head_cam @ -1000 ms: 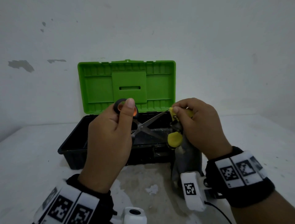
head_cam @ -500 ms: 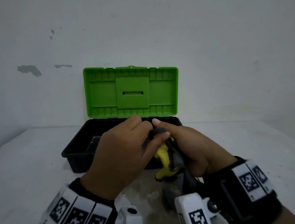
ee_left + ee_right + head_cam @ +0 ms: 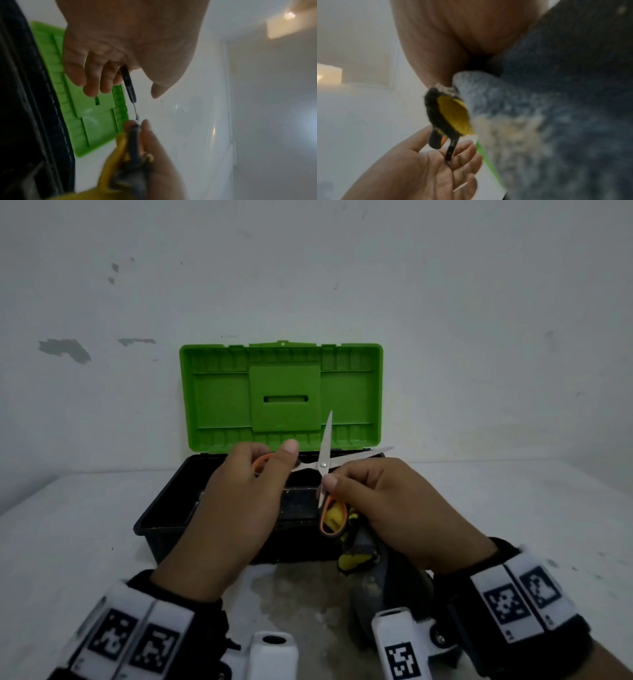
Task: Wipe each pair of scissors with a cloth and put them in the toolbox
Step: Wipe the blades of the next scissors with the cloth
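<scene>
A pair of scissors [image 3: 323, 465] with orange-and-black handles hangs spread wide over the front of the black toolbox [image 3: 161, 508]. One blade points up and the other points right. My left hand [image 3: 270, 467] grips one handle loop, thumb raised. My right hand [image 3: 342, 479] pinches the other handle [image 3: 330, 518] and also holds a grey-and-yellow cloth [image 3: 356, 546], which hangs below it. In the left wrist view the black handle [image 3: 127, 81] sits between my left fingers. The right wrist view is mostly filled by the cloth [image 3: 539, 108].
The toolbox's green lid [image 3: 284, 395] stands open against the white wall. Its dark interior is hard to read. The toolbox sits on a white table [image 3: 85, 525], which has a worn grey patch [image 3: 291, 594] near my wrists.
My hands came together low in front of the toolbox, then rose and parted. The right hand moved from wiping the blade with the cloth to holding a handle, and the blades now spread wide.
</scene>
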`<state>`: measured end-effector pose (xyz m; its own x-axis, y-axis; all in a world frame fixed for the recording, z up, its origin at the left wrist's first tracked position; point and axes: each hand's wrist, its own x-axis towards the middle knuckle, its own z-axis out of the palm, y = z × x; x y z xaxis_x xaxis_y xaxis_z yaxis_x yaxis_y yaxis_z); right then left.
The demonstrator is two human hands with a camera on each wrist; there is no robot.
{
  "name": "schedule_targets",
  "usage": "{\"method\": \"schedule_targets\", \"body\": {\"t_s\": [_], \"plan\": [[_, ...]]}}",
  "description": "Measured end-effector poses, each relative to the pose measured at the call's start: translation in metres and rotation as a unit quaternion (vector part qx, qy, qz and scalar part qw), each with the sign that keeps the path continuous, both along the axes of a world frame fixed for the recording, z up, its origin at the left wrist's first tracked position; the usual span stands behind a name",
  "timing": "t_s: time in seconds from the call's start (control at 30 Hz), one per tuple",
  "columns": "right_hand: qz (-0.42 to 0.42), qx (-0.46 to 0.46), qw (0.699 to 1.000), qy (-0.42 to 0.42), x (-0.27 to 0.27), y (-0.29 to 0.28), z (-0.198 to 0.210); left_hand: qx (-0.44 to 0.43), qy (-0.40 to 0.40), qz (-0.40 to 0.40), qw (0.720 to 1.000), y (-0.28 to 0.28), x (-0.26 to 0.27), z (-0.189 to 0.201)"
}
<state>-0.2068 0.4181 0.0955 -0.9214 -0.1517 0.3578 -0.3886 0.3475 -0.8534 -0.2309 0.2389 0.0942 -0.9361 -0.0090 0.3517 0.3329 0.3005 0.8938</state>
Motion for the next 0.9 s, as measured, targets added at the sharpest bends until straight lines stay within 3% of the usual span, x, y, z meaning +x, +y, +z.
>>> {"method": "schedule_targets", "body": {"t_s": [0.07, 0.17, 0.27, 0.37, 0.47, 0.63, 0.83, 0.9], "plan": [[-0.020, 0.034, 0.998, 0.050, -0.001, -0.003, -0.002, 0.150, -0.080, -0.065, 0.983, 0.000, -0.002, 0.003], [-0.038, 0.040, 0.992, 0.110, -0.004, -0.008, -0.007, 0.337, -0.164, -0.139, 0.917, -0.001, -0.004, 0.007], [-0.048, 0.051, 0.985, 0.158, -0.004, -0.013, -0.009, 0.428, -0.192, -0.165, 0.868, 0.004, -0.002, 0.008], [-0.037, 0.052, 0.985, 0.160, -0.003, -0.019, -0.012, 0.464, -0.180, -0.155, 0.853, 0.018, 0.007, 0.007], [-0.037, 0.054, 0.984, 0.168, -0.001, -0.021, -0.013, 0.462, -0.164, -0.115, 0.864, 0.031, 0.013, 0.001], [-0.031, 0.078, 0.984, 0.159, 0.002, -0.029, -0.014, 0.383, -0.089, 0.007, 0.919, 0.041, 0.023, -0.007], [-0.062, 0.146, 0.964, 0.214, 0.012, -0.036, -0.009, 0.331, 0.021, 0.076, 0.940, 0.036, 0.017, -0.015], [-0.051, 0.180, 0.964, 0.188, 0.017, -0.033, -0.002, 0.324, 0.028, 0.096, 0.941, 0.033, 0.013, -0.013]]}}
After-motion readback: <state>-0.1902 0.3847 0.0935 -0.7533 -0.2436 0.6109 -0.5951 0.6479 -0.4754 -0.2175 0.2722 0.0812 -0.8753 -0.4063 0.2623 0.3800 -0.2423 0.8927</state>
